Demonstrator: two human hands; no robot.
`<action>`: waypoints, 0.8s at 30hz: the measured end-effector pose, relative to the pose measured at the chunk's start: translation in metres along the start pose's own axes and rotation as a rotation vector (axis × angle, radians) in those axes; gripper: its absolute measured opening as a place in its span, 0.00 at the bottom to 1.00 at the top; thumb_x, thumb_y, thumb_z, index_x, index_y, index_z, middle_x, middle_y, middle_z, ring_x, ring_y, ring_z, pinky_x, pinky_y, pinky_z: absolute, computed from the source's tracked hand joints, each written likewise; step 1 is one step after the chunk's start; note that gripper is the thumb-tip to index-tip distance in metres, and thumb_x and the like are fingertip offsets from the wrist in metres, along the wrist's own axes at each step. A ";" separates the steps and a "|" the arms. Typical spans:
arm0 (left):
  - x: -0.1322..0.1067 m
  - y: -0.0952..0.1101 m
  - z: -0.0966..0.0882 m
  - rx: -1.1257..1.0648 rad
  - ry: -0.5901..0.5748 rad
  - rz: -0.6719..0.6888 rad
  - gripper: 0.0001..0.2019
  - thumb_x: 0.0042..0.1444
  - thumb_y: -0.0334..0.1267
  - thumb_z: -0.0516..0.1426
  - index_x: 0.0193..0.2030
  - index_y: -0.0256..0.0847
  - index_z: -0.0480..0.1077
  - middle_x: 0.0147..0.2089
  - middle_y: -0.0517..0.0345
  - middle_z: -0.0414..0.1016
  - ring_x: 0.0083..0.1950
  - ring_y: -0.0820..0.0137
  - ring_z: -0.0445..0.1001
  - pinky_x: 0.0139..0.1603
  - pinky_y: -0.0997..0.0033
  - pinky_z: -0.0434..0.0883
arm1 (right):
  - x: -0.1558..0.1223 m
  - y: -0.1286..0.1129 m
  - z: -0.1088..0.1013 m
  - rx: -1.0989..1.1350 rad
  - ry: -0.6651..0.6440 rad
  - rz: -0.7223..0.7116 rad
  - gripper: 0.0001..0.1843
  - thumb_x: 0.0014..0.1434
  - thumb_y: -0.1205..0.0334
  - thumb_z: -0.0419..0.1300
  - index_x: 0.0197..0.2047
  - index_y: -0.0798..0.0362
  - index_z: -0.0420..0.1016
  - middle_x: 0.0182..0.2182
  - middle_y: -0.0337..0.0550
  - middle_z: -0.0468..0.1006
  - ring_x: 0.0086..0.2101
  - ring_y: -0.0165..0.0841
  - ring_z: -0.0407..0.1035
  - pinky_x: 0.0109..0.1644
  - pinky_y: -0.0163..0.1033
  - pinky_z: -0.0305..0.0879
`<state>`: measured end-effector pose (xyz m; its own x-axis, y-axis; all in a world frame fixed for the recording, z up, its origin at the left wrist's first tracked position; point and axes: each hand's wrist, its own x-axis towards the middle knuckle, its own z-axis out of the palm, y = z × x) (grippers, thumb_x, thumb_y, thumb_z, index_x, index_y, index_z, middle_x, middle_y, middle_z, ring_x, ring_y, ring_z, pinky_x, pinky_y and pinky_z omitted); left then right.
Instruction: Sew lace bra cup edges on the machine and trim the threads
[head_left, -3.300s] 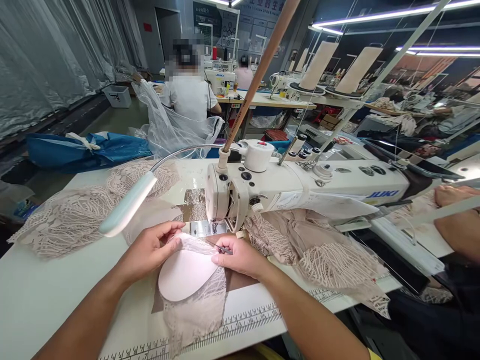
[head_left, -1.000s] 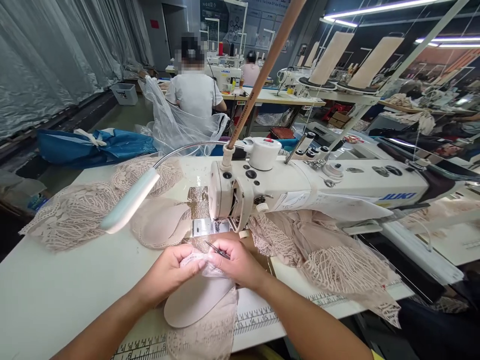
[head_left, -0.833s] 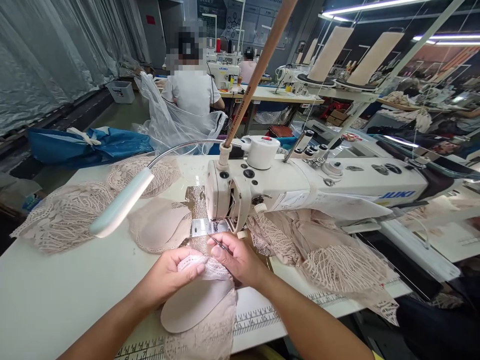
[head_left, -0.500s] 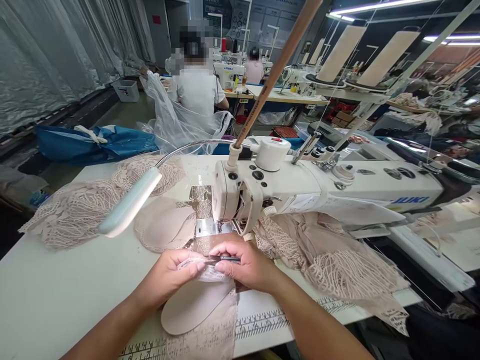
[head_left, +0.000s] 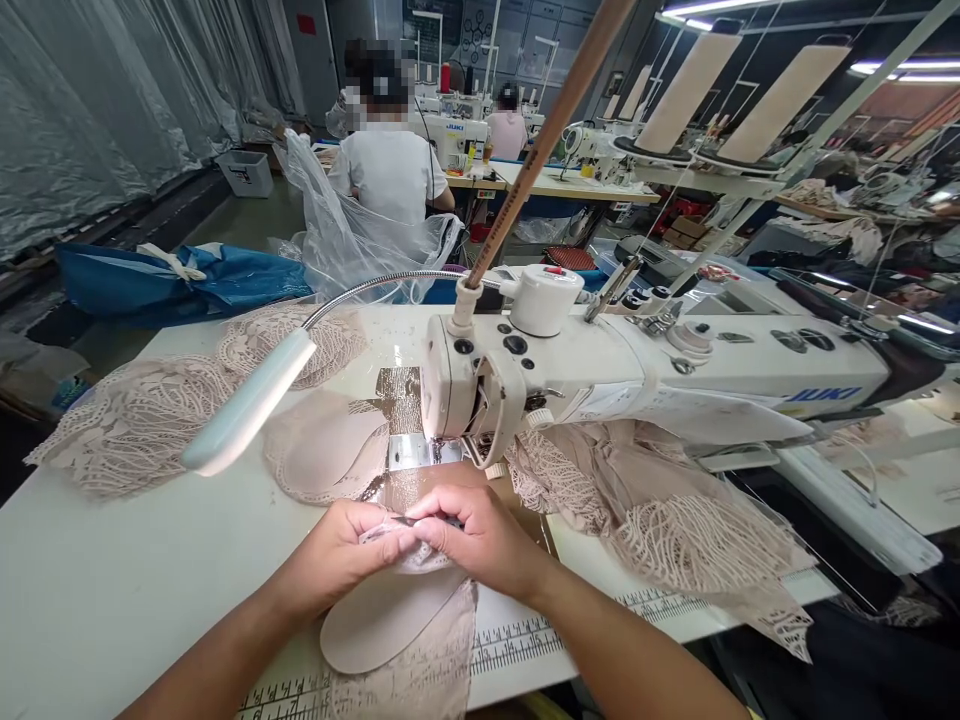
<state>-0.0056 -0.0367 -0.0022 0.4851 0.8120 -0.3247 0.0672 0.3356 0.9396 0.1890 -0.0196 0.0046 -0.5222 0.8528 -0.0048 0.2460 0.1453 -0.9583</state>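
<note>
1. Pinching a crumpled edge of pale lace trim, the left hand has thumb and fingers closed tight on the openwork fabric, knuckles up.
2. The right hand meets it fingertip to fingertip. Its thumb and forefinger are nipped on a slim dark metal tool (snips or tweezers, too small to tell), whose thin point lies across the trim.
3. The trim runs along the top rim of a smooth, rounded beige foam cup. It lies on the white table just below both hands, in front of the needle.
4. A netted lace panel spreads below the cup, over the printed ruler strip at the table's near edge.
5. A second cup, domed and lace-bordered, lies just left of the shiny needle plate.
6. Behind the hands stands the glossy white sewing machine. A gooseneck lamp curves out from it to a long matte tube.
7. A flat, scalloped lace heap lies at the left of the table, and a bunched, stringy lace pile sits under the machine arm at the right.
8. Farther off, a person in a white shirt sits with their back turned, beside crinkled clear plastic.
</note>
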 end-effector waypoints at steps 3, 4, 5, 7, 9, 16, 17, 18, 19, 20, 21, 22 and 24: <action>-0.002 0.004 0.000 -0.058 -0.061 0.001 0.16 0.58 0.47 0.58 0.30 0.35 0.76 0.29 0.56 0.72 0.31 0.69 0.65 0.32 0.71 0.62 | 0.002 0.007 -0.002 0.011 0.087 0.027 0.07 0.59 0.62 0.58 0.39 0.54 0.77 0.34 0.42 0.78 0.37 0.33 0.72 0.41 0.37 0.67; -0.003 0.006 -0.001 -0.072 -0.072 -0.002 0.16 0.59 0.48 0.56 0.33 0.36 0.76 0.31 0.55 0.73 0.32 0.68 0.67 0.34 0.70 0.64 | 0.002 0.008 -0.003 0.024 0.107 0.040 0.08 0.59 0.61 0.58 0.40 0.54 0.76 0.34 0.42 0.78 0.37 0.34 0.72 0.41 0.37 0.67; -0.004 0.007 -0.002 -0.076 -0.075 -0.007 0.16 0.60 0.48 0.55 0.36 0.37 0.76 0.32 0.55 0.74 0.33 0.67 0.68 0.35 0.70 0.65 | 0.002 0.009 -0.004 0.039 0.115 0.052 0.10 0.60 0.60 0.57 0.42 0.55 0.74 0.34 0.43 0.78 0.36 0.34 0.73 0.41 0.37 0.67; -0.006 0.009 -0.005 -0.056 -0.056 -0.023 0.17 0.60 0.49 0.54 0.43 0.38 0.76 0.34 0.55 0.76 0.35 0.65 0.70 0.38 0.69 0.67 | 0.000 0.008 -0.005 0.051 0.103 0.063 0.14 0.60 0.56 0.57 0.46 0.55 0.72 0.33 0.43 0.78 0.35 0.34 0.73 0.39 0.37 0.68; -0.007 0.010 -0.009 -0.023 -0.016 -0.039 0.19 0.60 0.50 0.54 0.48 0.39 0.75 0.38 0.53 0.77 0.41 0.62 0.72 0.43 0.67 0.69 | -0.002 0.005 -0.005 0.027 0.100 0.032 0.16 0.58 0.54 0.60 0.47 0.54 0.71 0.34 0.42 0.78 0.35 0.34 0.72 0.38 0.37 0.68; -0.005 0.001 -0.017 -0.201 0.066 -0.042 0.20 0.63 0.48 0.50 0.49 0.37 0.76 0.51 0.49 0.77 0.56 0.57 0.70 0.60 0.62 0.63 | -0.004 0.004 0.005 -0.096 0.125 -0.220 0.14 0.56 0.63 0.63 0.47 0.50 0.74 0.39 0.42 0.79 0.35 0.33 0.73 0.40 0.36 0.70; -0.004 0.001 -0.016 -0.250 0.062 -0.059 0.20 0.63 0.48 0.50 0.49 0.37 0.76 0.51 0.49 0.77 0.55 0.57 0.70 0.59 0.62 0.64 | -0.004 0.005 0.005 -0.103 0.126 -0.237 0.14 0.56 0.63 0.62 0.47 0.50 0.74 0.38 0.42 0.79 0.34 0.32 0.73 0.38 0.36 0.70; -0.004 0.001 -0.016 -0.296 0.050 -0.074 0.21 0.64 0.48 0.49 0.49 0.36 0.76 0.50 0.48 0.78 0.54 0.57 0.71 0.58 0.62 0.65 | -0.004 0.006 0.006 -0.115 0.137 -0.257 0.14 0.55 0.64 0.62 0.46 0.51 0.74 0.38 0.42 0.79 0.33 0.32 0.73 0.37 0.35 0.70; -0.004 0.002 -0.015 -0.331 0.037 -0.087 0.22 0.64 0.49 0.48 0.49 0.36 0.75 0.49 0.48 0.78 0.53 0.57 0.72 0.57 0.62 0.66 | -0.005 0.006 0.006 -0.127 0.150 -0.279 0.13 0.55 0.66 0.61 0.45 0.51 0.74 0.37 0.43 0.79 0.32 0.32 0.73 0.37 0.35 0.70; -0.004 0.003 -0.016 -0.350 0.031 -0.095 0.23 0.64 0.50 0.48 0.50 0.36 0.75 0.49 0.48 0.78 0.52 0.57 0.72 0.56 0.61 0.66 | -0.005 0.006 0.005 -0.137 0.156 -0.297 0.12 0.55 0.67 0.61 0.45 0.52 0.74 0.36 0.43 0.79 0.32 0.32 0.73 0.37 0.36 0.70; -0.004 0.004 -0.016 -0.340 0.035 -0.094 0.23 0.63 0.51 0.48 0.49 0.35 0.75 0.49 0.47 0.78 0.52 0.57 0.72 0.55 0.61 0.66 | -0.005 0.005 0.005 -0.147 0.158 -0.310 0.11 0.55 0.67 0.60 0.44 0.52 0.74 0.35 0.43 0.79 0.31 0.32 0.72 0.37 0.36 0.69; -0.005 0.005 -0.017 -0.304 0.048 -0.084 0.23 0.62 0.52 0.49 0.49 0.35 0.74 0.49 0.47 0.77 0.52 0.58 0.72 0.55 0.62 0.66 | -0.005 0.004 0.005 -0.164 0.161 -0.321 0.10 0.55 0.67 0.60 0.43 0.52 0.74 0.34 0.42 0.79 0.31 0.32 0.72 0.36 0.36 0.69; -0.006 0.007 -0.019 -0.182 0.060 -0.058 0.20 0.58 0.50 0.56 0.49 0.36 0.73 0.48 0.49 0.77 0.50 0.60 0.72 0.52 0.66 0.67 | -0.004 0.002 0.005 -0.216 0.181 -0.332 0.08 0.55 0.66 0.59 0.40 0.52 0.74 0.31 0.42 0.78 0.30 0.33 0.70 0.37 0.37 0.68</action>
<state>-0.0243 -0.0300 0.0041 0.4317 0.8138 -0.3891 -0.0680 0.4595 0.8856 0.1873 -0.0256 0.0010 -0.4547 0.8134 0.3628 0.2640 0.5121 -0.8173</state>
